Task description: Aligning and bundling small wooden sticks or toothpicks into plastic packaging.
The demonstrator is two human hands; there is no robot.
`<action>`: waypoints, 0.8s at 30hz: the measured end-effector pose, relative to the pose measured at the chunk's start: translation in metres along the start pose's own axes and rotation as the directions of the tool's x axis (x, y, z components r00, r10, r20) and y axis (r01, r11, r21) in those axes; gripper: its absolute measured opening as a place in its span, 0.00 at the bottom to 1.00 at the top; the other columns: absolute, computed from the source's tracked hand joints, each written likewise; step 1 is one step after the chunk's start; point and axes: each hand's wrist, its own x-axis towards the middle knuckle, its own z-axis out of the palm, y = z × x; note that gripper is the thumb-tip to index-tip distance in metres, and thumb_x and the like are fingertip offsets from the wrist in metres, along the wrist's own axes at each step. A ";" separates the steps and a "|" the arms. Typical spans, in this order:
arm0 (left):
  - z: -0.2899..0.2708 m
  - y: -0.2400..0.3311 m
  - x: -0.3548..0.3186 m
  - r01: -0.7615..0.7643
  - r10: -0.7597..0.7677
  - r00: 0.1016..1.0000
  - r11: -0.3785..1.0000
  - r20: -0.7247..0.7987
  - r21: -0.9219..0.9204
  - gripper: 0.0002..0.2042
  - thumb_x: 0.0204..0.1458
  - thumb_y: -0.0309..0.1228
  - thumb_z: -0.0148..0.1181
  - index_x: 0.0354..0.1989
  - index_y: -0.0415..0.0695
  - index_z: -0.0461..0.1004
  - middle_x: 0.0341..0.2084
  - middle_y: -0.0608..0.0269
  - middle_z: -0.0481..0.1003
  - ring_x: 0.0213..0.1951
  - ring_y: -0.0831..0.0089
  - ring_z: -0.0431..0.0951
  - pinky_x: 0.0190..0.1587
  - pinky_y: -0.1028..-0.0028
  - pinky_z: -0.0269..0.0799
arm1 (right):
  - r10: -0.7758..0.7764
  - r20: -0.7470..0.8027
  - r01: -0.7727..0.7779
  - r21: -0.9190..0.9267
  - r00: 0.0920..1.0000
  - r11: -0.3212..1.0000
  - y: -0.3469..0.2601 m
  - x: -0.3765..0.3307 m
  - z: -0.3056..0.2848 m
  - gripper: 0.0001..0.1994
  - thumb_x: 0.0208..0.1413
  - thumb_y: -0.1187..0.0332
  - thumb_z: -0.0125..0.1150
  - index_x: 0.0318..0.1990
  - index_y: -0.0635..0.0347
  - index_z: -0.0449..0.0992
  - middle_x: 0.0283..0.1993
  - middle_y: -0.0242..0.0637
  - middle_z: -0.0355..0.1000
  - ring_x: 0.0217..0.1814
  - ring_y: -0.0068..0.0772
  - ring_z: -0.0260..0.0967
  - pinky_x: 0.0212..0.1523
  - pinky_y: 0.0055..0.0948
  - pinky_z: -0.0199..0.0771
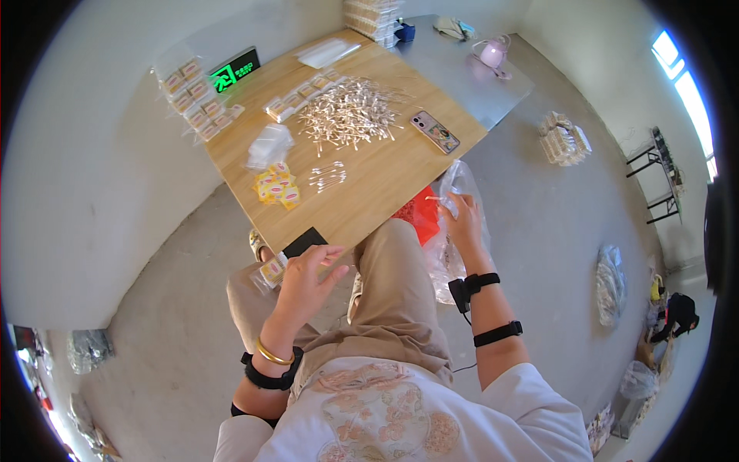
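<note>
Around the wooden table's near edge: left hand free, right hand at a clear bag

Left hand point(305, 281): fingers loosely curled, thumb apart, nothing visible in its grasp. Just beside it, a small clear packet point(271, 271) with yellow-white label, near a black flat object point(304, 242). Right hand point(464, 223): over the clear plastic bag point(471, 179) off the table's near-right side, fingers bent; can't tell whether it grips anything. Red bag point(421, 218) beside/within the clear one, contents unclear.

On the table point(369, 204): small row of cotton swabs point(329, 177), yellow cards point(277, 185) left of it, clear sleeves point(269, 146) behind the cards. Big loose swab pile point(350, 113), not in a container; filled packs point(304, 96) lined up along its far-left side. Phone point(436, 132) to the right.

Farther out: labelled clear packs point(192, 92) at the table's left edge, stacked packs point(373, 19) at the back, bundled packs point(566, 140) on the floor.
</note>
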 end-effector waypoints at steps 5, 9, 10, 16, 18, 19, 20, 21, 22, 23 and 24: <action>0.005 -0.024 0.005 0.042 -0.041 0.999 0.997 -0.012 0.067 0.17 0.54 0.34 0.66 0.48 0.38 0.76 0.41 0.54 0.79 0.45 0.61 0.80 0.49 0.65 0.73 | 0.054 0.120 -0.051 -0.027 0.991 0.998 0.003 -0.003 0.019 0.11 0.53 0.68 0.66 0.44 0.55 0.80 0.46 0.43 0.73 0.50 0.50 0.68 0.51 0.43 0.70; 0.012 -0.053 0.011 0.101 -0.102 0.995 0.977 -0.006 0.186 0.20 0.56 0.39 0.64 0.53 0.40 0.74 0.49 0.55 0.75 0.54 0.58 0.75 0.58 0.62 0.67 | 0.002 0.220 -0.020 0.083 0.975 0.996 -0.036 0.010 0.036 0.09 0.52 0.70 0.65 0.42 0.55 0.80 0.43 0.42 0.72 0.50 0.48 0.68 0.51 0.41 0.70; 0.014 -0.059 0.012 0.118 -0.118 0.993 0.975 -0.011 0.187 0.20 0.56 0.39 0.64 0.53 0.40 0.74 0.49 0.55 0.75 0.54 0.58 0.75 0.58 0.62 0.67 | -0.003 0.268 -0.028 0.113 0.963 0.993 -0.048 0.013 0.044 0.09 0.52 0.70 0.65 0.42 0.55 0.79 0.43 0.42 0.73 0.50 0.48 0.68 0.51 0.41 0.70; 0.028 -0.093 0.036 0.168 -0.164 0.986 0.952 -0.036 0.257 0.23 0.56 0.39 0.63 0.58 0.43 0.69 0.52 0.52 0.73 0.57 0.53 0.71 0.60 0.58 0.63 | -0.200 0.408 0.061 0.329 0.891 0.942 -0.070 0.022 0.106 0.10 0.52 0.69 0.65 0.42 0.57 0.79 0.45 0.44 0.73 0.52 0.51 0.68 0.54 0.42 0.69; 0.030 -0.107 0.045 0.177 -0.161 0.983 0.955 -0.087 0.236 0.23 0.56 0.37 0.63 0.58 0.43 0.68 0.51 0.52 0.73 0.55 0.54 0.73 0.58 0.59 0.66 | -0.236 0.447 0.081 0.338 0.863 0.938 -0.078 0.026 0.124 0.12 0.52 0.69 0.65 0.45 0.57 0.78 0.48 0.44 0.73 0.53 0.51 0.67 0.55 0.42 0.69; 0.032 -0.114 0.051 0.181 -0.165 0.982 0.956 -0.086 0.229 0.23 0.56 0.37 0.63 0.58 0.43 0.68 0.51 0.52 0.73 0.55 0.54 0.73 0.58 0.59 0.66 | -0.250 0.452 0.096 0.335 0.856 0.937 -0.082 0.026 0.133 0.14 0.52 0.69 0.66 0.47 0.55 0.78 0.51 0.43 0.71 0.55 0.51 0.66 0.56 0.43 0.68; 0.035 -0.122 0.057 0.199 -0.186 0.976 0.972 -0.114 0.120 0.23 0.54 0.35 0.64 0.57 0.43 0.68 0.51 0.52 0.73 0.52 0.54 0.74 0.56 0.58 0.68 | -0.264 0.460 0.111 0.333 0.848 0.936 -0.087 0.028 0.141 0.16 0.52 0.69 0.66 0.49 0.54 0.77 0.54 0.43 0.70 0.57 0.51 0.66 0.56 0.44 0.68; 0.038 -0.129 0.063 0.212 -0.209 0.968 0.977 -0.138 0.010 0.23 0.53 0.34 0.64 0.56 0.43 0.68 0.50 0.52 0.72 0.48 0.55 0.75 0.53 0.58 0.69 | -0.264 0.468 0.111 0.329 0.843 0.938 -0.091 0.030 0.147 0.16 0.52 0.69 0.66 0.49 0.54 0.77 0.54 0.43 0.70 0.57 0.51 0.66 0.56 0.44 0.68; 0.042 -0.136 0.070 0.217 -0.215 0.967 0.976 -0.136 0.001 0.23 0.53 0.34 0.64 0.56 0.43 0.68 0.50 0.52 0.72 0.48 0.55 0.75 0.53 0.58 0.69 | -0.287 0.476 0.147 0.309 0.832 0.940 -0.094 0.033 0.153 0.17 0.51 0.69 0.66 0.50 0.53 0.77 0.58 0.42 0.67 0.59 0.51 0.64 0.57 0.45 0.67; 0.044 -0.140 0.075 0.206 -0.208 0.964 0.978 -0.164 -0.027 0.21 0.53 0.33 0.64 0.54 0.43 0.69 0.47 0.52 0.72 0.46 0.55 0.75 0.51 0.58 0.70 | -0.311 0.486 0.182 0.293 0.817 0.938 -0.098 0.034 0.158 0.18 0.51 0.69 0.66 0.52 0.52 0.77 0.61 0.42 0.65 0.61 0.51 0.63 0.58 0.46 0.67; 0.046 -0.145 0.079 0.195 -0.201 0.961 0.979 -0.192 -0.053 0.20 0.52 0.33 0.64 0.52 0.43 0.70 0.45 0.52 0.72 0.44 0.56 0.75 0.49 0.59 0.71 | -0.310 0.497 0.180 0.293 0.811 0.939 -0.100 0.036 0.162 0.18 0.51 0.69 0.66 0.52 0.52 0.77 0.61 0.42 0.65 0.61 0.51 0.63 0.58 0.46 0.67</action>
